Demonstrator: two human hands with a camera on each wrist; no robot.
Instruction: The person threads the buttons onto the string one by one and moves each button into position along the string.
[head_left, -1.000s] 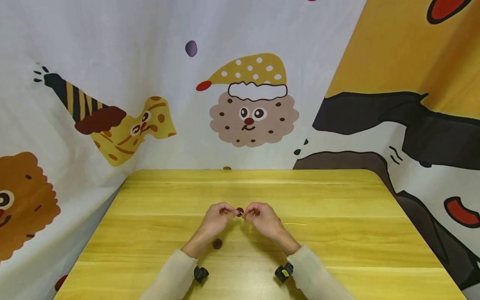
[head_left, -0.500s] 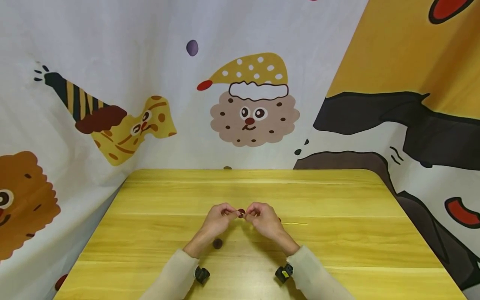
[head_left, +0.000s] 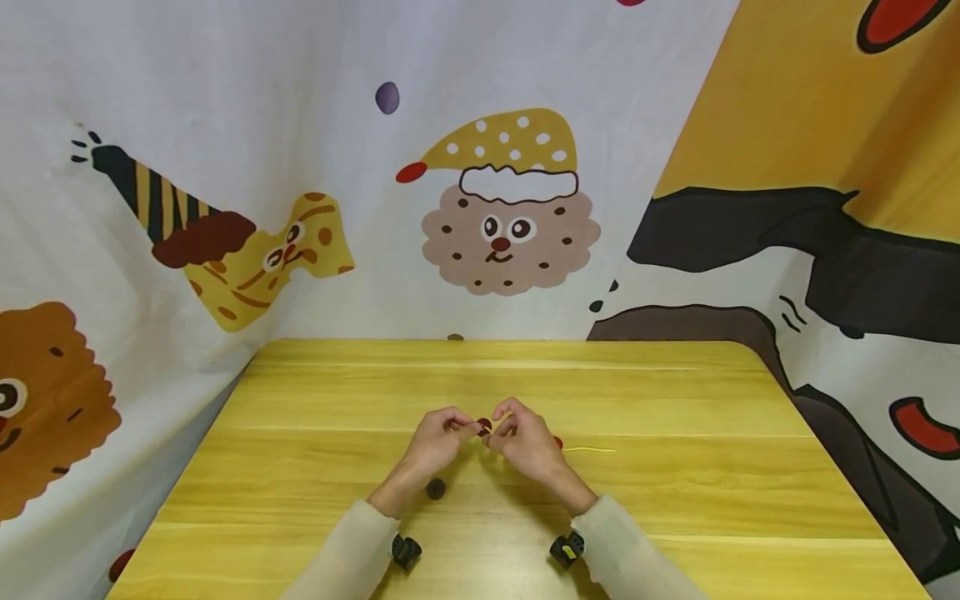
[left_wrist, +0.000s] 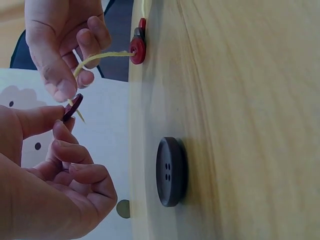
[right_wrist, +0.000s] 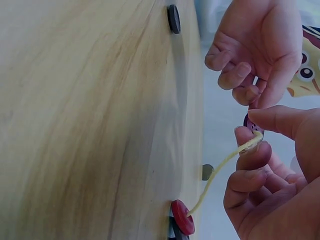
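My left hand pinches the edge of a small dark red button between thumb and finger, above the table. A yellow string passes through this button, and its short tip sticks out on the far side. The right hand holds the string close to the button, thumb and a fingertip near its face, with one finger raised. From there the string runs down to a bright red button lying on the table, beside a dark button partly hidden behind it.
A large black button with several holes lies on the wooden table, near the left forearm. More yellow string trails rightward past the red button. A printed cloth hangs behind the table.
The right hand's upper finger has lifted and spread from the thumb beside the button. The held button has shifted slightly right; the left hand keeps its pinch.
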